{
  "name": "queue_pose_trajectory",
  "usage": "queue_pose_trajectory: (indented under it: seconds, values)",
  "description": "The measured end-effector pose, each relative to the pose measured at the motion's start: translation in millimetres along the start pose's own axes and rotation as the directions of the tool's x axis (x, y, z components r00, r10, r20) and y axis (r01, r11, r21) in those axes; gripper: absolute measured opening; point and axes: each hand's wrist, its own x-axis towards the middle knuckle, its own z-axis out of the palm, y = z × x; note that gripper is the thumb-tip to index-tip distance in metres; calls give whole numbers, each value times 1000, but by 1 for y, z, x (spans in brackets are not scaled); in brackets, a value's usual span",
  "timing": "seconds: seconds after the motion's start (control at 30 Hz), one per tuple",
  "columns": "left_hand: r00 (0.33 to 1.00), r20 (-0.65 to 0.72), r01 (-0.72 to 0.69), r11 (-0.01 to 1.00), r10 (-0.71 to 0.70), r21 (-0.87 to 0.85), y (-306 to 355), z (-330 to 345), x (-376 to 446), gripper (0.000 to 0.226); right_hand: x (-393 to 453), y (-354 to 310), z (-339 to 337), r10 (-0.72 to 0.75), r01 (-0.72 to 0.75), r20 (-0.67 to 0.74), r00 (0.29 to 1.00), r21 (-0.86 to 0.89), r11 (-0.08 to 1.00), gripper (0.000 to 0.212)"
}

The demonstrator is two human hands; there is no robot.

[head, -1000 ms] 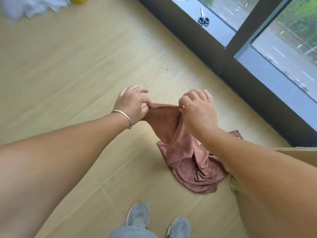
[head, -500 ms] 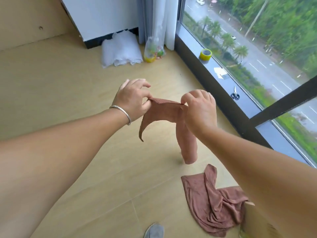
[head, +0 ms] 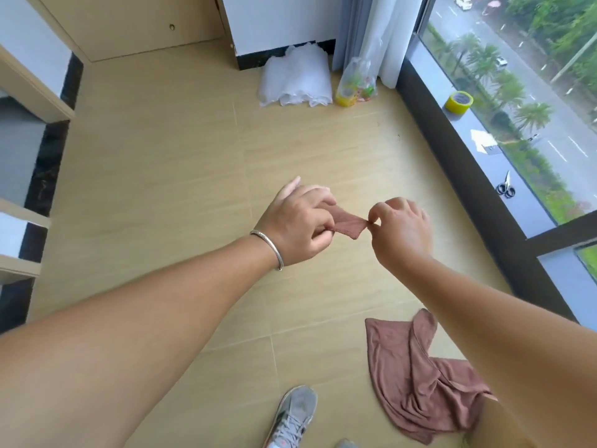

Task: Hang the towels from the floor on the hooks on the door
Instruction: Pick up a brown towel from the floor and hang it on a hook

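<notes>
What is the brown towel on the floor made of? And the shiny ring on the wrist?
The towel looks like soft, thin cloth, maybe microfibre: it lies in limp folds and wrinkles with a dull, matte face. The ring is a bracelet that looks like polished metal, perhaps silver: it is pale grey, keeps a stiff round shape and catches the light.

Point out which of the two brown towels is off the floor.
The brown towel stretched between the left hand and right hand; the other towel lies crumpled on the floor.
</notes>
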Motion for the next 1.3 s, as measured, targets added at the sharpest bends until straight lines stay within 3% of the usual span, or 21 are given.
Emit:
queue_pose_trajectory:
  seconds: [0.1,0.23,0.47,0.57,0.8,1.13,1.3]
  values:
    - [992,115,39,999,-40,15,28,60,-37,10,-40,33,44,52,-45,125,991,-57,997,16]
    - [881,416,182,973,-225,140,50,147,-110,32,-101,75,109,141,-95,329,934,-152,984,21]
    - [648,555,420,852,-522,311,24,228,-250,35,-178,91,200,128,-16,484,866,-228,973,32]
    - [591,562,454,814,-579,362,8,249,-287,36,-193,88,232,77,65,525,847,-246,967,37]
    - [563,549,424,786,-618,450,-42,300,-345,37,-213,72,307,-97,292,580,809,-253,923,50]
    - [606,565,299,818,-561,492,-139,412,-406,52,-224,53,464,-196,455,667,719,-238,858,79]
    - [650,585,195,850,-485,489,-182,468,-421,56,-224,52,540,-237,581,716,657,-281,764,81]
